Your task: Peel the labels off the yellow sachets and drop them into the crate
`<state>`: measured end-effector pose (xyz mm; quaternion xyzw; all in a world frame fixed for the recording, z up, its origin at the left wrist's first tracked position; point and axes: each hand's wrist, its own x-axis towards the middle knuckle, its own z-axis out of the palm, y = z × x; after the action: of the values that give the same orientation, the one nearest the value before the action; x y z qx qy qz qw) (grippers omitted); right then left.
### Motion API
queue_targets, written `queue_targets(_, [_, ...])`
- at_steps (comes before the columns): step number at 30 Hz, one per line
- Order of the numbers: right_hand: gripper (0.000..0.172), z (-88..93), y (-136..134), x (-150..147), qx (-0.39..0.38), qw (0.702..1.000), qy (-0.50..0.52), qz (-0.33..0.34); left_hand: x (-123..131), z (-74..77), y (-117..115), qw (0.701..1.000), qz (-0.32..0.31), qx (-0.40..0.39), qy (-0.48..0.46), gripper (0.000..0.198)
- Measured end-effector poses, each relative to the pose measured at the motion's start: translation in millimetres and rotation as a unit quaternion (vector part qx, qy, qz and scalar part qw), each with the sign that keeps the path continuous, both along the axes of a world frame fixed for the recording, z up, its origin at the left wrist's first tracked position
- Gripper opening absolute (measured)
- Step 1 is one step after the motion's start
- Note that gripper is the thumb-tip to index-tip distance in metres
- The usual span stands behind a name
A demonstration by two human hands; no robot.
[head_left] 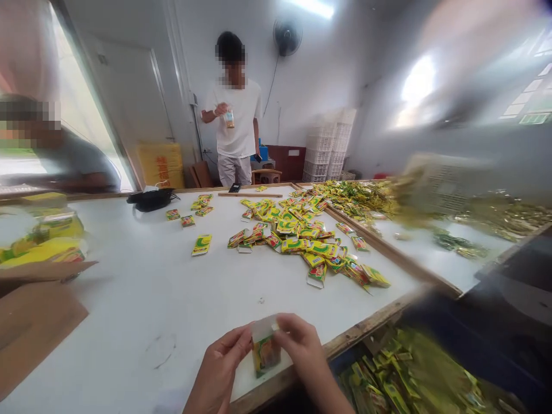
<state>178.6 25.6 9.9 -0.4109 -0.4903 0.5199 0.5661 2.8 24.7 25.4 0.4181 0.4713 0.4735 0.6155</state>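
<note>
My left hand [222, 359] and my right hand [302, 345] meet at the near edge of the white table [142, 299]. Together they pinch a small clear bag [264, 348] with yellow-green sachets inside, one hand on each side of its top. A heap of loose yellow-green sachets [297, 230] lies on the table's middle right, an arm's length beyond my hands. A few stray sachets [201, 244] lie apart from the heap, toward the left.
A person in a white shirt [235, 115] stands behind the table holding a small cup. Another person [64, 158] leans in at the far left. Cardboard [34, 322] lies at left, a black pan [150, 199] at the back. Below right, a bin of sachets [409, 374].
</note>
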Motion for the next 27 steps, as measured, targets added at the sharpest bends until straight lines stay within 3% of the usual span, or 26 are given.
queue_targets(6, [0.03,-4.3,-3,17,-0.034,0.997,0.024,0.069,6,9.0,-3,0.985,-0.012,0.098,0.14,0.034])
queue_targets(10, [0.031,-6.6,-1,20,-0.021,0.995,-0.003,0.093,8,9.2,6,0.989,-0.08,0.064,0.103,0.04])
queue_targets(12, [0.029,-5.2,1,17,0.018,0.997,-0.053,0.051,9,5.9,10,0.994,-0.053,0.056,0.081,0.043])
queue_targets(16, [0.03,1.0,3,10,0.077,0.993,-0.092,0.008,7,-4.9,13,0.981,0.024,0.125,0.148,0.031])
queue_targets(20, [0.03,8.7,5,8,0.034,0.995,-0.092,-0.003,7,-11.6,10,0.969,0.025,0.184,0.164,0.026])
queue_targets(27, [0.026,8.1,10,10,-0.028,0.998,-0.036,0.034,16,-10.4,6,0.99,0.024,0.117,0.081,0.038])
